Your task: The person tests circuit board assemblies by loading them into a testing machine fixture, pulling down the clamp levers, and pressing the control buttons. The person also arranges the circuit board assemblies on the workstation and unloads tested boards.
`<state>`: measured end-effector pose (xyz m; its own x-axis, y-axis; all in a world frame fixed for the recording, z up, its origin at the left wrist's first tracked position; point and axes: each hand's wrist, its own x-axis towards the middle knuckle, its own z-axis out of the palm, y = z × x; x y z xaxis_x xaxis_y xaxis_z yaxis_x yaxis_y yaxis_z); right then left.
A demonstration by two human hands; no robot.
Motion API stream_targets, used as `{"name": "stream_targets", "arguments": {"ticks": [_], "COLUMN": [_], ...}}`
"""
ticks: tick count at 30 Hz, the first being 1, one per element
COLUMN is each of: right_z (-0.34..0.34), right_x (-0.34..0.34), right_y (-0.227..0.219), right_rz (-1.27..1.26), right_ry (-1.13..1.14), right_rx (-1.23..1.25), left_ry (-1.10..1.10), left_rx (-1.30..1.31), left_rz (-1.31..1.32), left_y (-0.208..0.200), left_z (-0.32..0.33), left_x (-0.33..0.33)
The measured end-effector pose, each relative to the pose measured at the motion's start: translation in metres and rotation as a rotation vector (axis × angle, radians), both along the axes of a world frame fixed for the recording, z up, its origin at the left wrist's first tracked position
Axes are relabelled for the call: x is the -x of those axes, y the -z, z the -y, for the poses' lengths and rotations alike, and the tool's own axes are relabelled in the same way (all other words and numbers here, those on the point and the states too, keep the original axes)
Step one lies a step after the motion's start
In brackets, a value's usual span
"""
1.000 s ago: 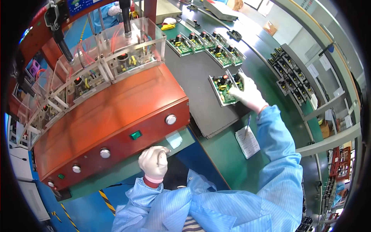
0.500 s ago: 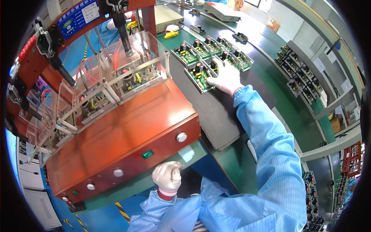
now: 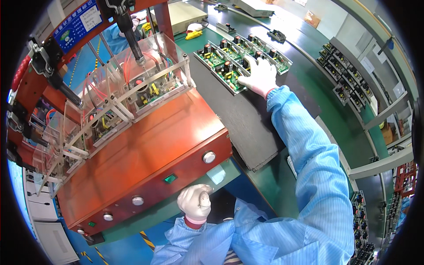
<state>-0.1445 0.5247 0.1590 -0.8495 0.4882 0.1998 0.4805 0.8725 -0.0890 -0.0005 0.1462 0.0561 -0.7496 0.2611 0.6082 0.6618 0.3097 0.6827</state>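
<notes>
My right hand (image 3: 260, 78), in a white glove, reaches out to the near green circuit board (image 3: 230, 80) in a metal frame. Its thumb and fingers are spread around the right end of that board and grip it; the fingertips are partly hidden. Several more framed circuit boards (image 3: 240, 47) lie close against it on the far side. My left hand (image 3: 194, 203), also gloved, is curled into a fist with nothing visible in it. It hovers at the front of the red test fixture (image 3: 145, 159), below its green switch (image 3: 170, 179).
Clear plastic housings (image 3: 154, 75) with boards and wires stand on the fixture, beneath black toggle clamps (image 3: 132, 39). A dark mat (image 3: 247, 128) covers part of the green table. A rack of boards (image 3: 344, 75) is at the right. Another person's blue sleeve (image 3: 112, 37) shows behind the fixture.
The near circuit board has slid slightly away from me under my right hand, closing up to the other boards. My left fist looks the same. The whole view has shifted a little.
</notes>
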Motion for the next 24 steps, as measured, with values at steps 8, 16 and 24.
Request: {"name": "stream_targets", "arguments": {"ticks": [8, 16, 24], "right_z": [0.022, 0.182, 0.263], "right_x": [-0.031, -0.148, -0.234], "right_y": [-0.019, -0.046, 0.071], "right_rz": [-0.315, -0.619, -0.591], "right_ry": [-0.137, -1.113, -1.193], "right_rx": [-0.044, 0.425, 0.528], "left_ry": [-0.035, 0.025, -0.05], "left_rx": [0.021, 0.04, -0.032], "left_rz": [-0.015, 0.067, 0.27], "left_y": [0.003, 0.015, 0.023], "left_z": [0.003, 0.002, -0.005], "left_x": [-0.003, -0.005, -0.007]}}
